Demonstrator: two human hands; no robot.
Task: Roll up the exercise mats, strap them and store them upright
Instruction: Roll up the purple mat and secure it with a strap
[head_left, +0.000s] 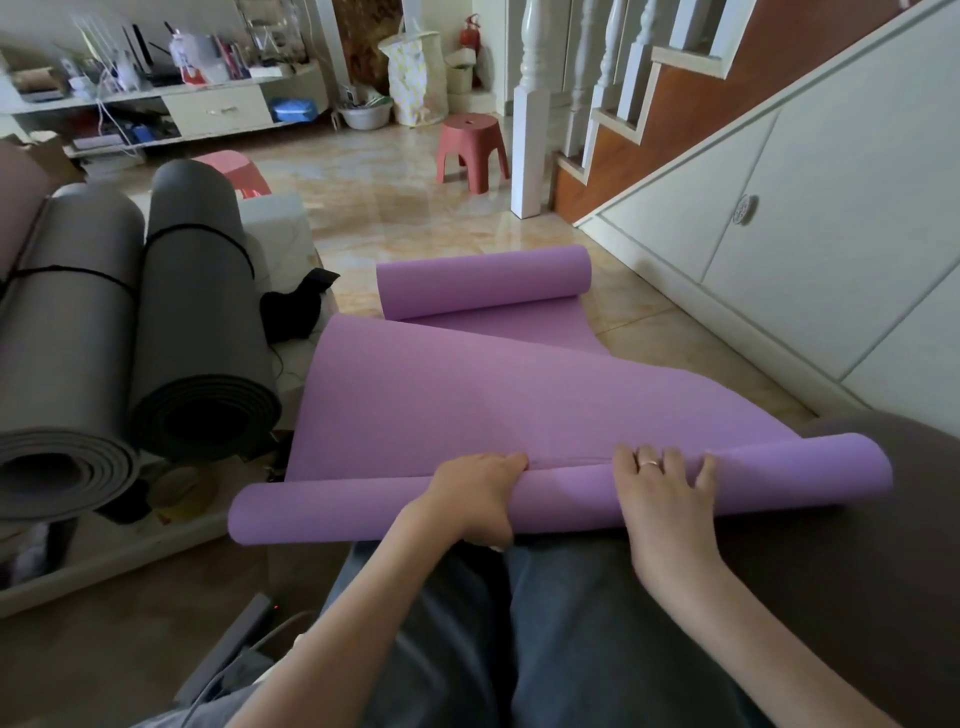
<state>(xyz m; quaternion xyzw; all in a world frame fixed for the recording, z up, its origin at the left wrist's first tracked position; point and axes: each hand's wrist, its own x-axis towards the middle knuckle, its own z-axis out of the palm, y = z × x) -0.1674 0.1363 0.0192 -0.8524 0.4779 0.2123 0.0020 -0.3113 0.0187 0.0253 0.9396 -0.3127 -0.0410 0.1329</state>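
My left hand (475, 499) gripped the near roll of the purple mat (467, 395), fingers curled over its top, thumb beneath. My right hand (662, 493) pressed on the roll with fingers spread and straight. The mat lay across my lap, its far end curled on the floor (415, 187). Two strapped grey mats (197, 312) lay left.

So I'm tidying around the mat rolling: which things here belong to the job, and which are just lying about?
Job: purple mat, held by left hand and right hand; strapped grey mats.

Lying about: red stool, patterned bag, basin, fire extinguisher.
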